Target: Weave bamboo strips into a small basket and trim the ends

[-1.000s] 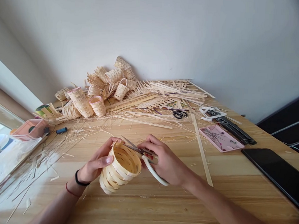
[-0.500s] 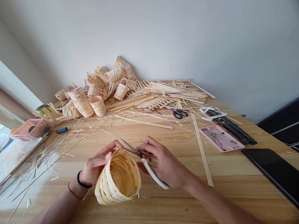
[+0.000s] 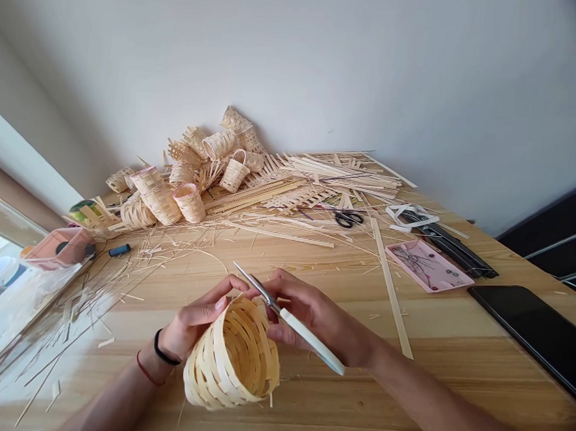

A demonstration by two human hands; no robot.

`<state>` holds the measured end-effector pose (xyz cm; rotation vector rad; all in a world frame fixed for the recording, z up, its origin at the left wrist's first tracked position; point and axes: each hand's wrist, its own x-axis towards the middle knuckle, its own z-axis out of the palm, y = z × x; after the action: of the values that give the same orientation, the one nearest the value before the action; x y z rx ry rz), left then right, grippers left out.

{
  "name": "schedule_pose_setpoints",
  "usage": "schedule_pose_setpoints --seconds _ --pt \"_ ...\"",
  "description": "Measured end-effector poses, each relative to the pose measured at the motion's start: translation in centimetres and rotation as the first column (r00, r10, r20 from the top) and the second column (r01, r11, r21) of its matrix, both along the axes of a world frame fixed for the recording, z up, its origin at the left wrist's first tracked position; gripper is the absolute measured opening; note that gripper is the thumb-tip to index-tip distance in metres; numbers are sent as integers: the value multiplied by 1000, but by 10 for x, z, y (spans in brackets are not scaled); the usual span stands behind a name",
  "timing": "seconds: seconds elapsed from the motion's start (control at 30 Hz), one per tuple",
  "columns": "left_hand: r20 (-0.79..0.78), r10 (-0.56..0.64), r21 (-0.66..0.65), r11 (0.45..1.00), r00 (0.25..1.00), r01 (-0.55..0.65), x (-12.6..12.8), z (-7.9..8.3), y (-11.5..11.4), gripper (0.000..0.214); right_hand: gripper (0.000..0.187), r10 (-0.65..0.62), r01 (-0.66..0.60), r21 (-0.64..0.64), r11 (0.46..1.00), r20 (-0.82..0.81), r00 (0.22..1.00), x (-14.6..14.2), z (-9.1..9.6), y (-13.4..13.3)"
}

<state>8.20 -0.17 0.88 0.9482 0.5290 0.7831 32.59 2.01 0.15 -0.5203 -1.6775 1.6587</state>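
My left hand [image 3: 196,320] grips a small woven basket [image 3: 233,362] of pale strips by its far rim, thumb on top. The basket lies tilted with its mouth turned toward me, just above the wooden table [image 3: 404,392]. My right hand [image 3: 321,318] is closed on scissors with white handles [image 3: 289,319]. Their blades are together and point up and left over the basket's rim, close to my left thumb.
A heap of finished small baskets [image 3: 187,177] and loose strips [image 3: 319,178] fills the table's back. Black-handled scissors [image 3: 347,218], a pink tray [image 3: 428,266], a black tool [image 3: 449,245] and a dark tablet [image 3: 539,335] lie at right. Thin offcuts [image 3: 68,306] and a pink box [image 3: 59,247] lie at left.
The basket has turned from mouth-up to mouth facing me and sunk lower. The scissors' blades have closed and swung to point more upward at the rim.
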Motion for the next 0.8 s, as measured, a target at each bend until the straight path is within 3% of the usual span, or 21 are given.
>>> schedule_pose_setpoints --seconds 0.33,0.6,0.8 --pt "56 -54 53 997 997 51 -3 -8 0 30 23 -1 1 34 999 6 1000 -1 5 -2" --pt "23 -107 155 983 994 102 -2 -6 0 64 19 -60 53 85 995 77 995 0 3 -1" --pt "28 -121 145 983 992 115 0 -2 0 68 18 -71 61 98 993 111 991 1 7 -1"
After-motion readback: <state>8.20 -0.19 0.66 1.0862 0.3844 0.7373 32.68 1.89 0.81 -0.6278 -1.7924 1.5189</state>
